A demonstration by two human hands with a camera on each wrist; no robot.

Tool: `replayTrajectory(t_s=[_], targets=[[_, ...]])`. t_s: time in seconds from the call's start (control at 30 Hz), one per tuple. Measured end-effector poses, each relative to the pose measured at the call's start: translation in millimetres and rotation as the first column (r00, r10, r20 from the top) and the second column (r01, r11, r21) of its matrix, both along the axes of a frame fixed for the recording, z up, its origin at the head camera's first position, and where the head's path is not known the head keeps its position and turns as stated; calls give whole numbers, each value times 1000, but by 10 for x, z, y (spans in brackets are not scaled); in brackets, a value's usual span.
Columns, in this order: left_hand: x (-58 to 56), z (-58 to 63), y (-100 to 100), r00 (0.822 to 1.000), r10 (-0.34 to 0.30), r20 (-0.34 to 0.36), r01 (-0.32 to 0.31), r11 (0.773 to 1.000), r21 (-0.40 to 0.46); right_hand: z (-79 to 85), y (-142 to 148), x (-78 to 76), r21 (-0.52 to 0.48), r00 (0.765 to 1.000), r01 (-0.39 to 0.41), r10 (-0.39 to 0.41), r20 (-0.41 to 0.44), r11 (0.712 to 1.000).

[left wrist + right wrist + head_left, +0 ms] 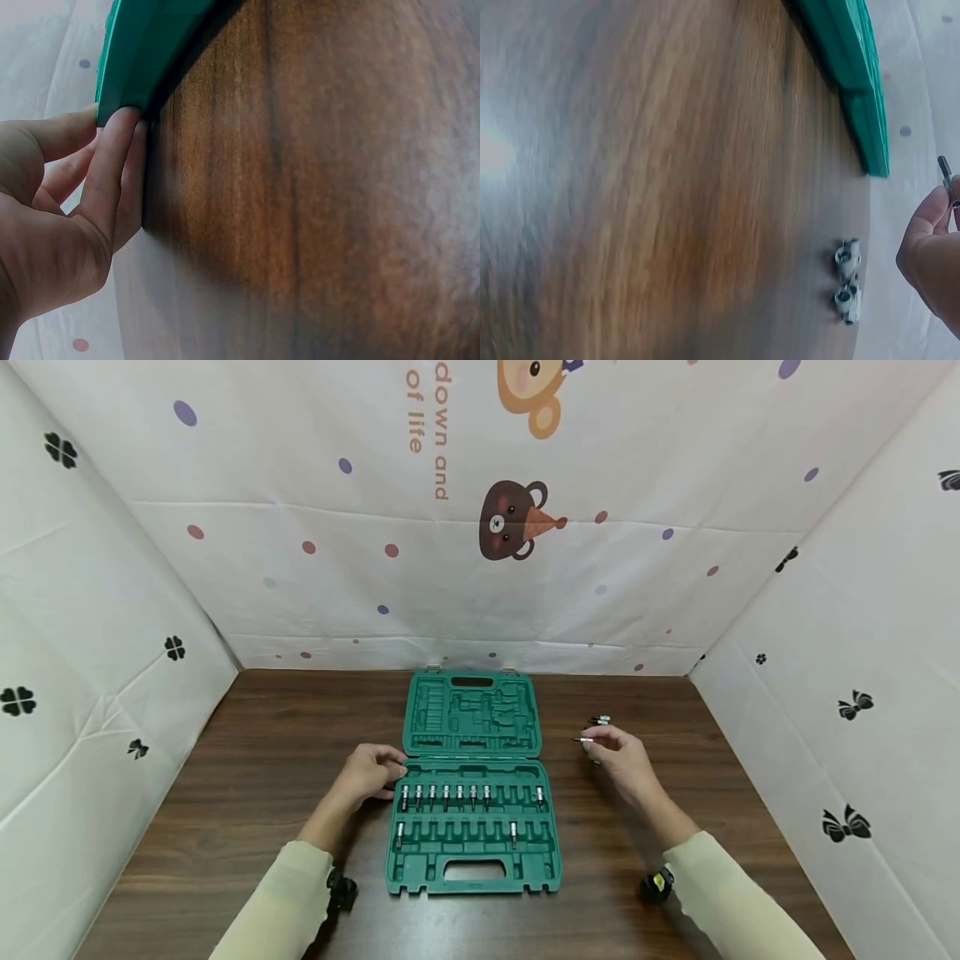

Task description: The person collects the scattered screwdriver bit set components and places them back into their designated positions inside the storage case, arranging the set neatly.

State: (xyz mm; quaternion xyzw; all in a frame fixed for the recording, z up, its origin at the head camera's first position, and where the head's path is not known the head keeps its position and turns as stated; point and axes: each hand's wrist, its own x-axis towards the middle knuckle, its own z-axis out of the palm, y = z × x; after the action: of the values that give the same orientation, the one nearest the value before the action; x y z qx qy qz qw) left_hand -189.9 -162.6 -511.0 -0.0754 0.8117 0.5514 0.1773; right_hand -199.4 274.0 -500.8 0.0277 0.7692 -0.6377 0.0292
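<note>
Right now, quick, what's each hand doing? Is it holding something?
Left hand: closed, holding the green case by its edge.
Right hand: closed, pinching a small metal bit.

Green case (pixel 474 848) blocks middle of worktop (pixel 277 752), open lid (pixel 438 745) reaching near back wall (pixel 450 593). Left hand (pixel 371 770) plugs case's left edge. Free strip between case and right hand (pixel 624 766); loose metal bits (pixel 847 300) obstruct near that hand. Worktop passable far left, far right.
</note>
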Motion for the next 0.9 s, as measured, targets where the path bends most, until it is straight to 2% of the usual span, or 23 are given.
replayTrajectory(t_s=[0.27, 0.53, 0.73, 0.9], targets=[[1, -14, -4, 1000, 2, -2, -2, 1000, -6, -35, -200, 62, 98, 994, -97, 101, -35, 990], [5, -8, 1, 1000, -4, -2, 4, 1000, -5, 10, -402, 121, 78, 980, -195, 198, -29, 978], [7, -12, 5, 1000, -3, 0, 3, 1000, -5, 31, -531, 159, 134, 967, -249, 253, -13, 959], [3, -12, -5, 1000, -13, -2, 13, 1000, 3, 41, -647, 188, 154, 947, -312, 320, -26, 937]])
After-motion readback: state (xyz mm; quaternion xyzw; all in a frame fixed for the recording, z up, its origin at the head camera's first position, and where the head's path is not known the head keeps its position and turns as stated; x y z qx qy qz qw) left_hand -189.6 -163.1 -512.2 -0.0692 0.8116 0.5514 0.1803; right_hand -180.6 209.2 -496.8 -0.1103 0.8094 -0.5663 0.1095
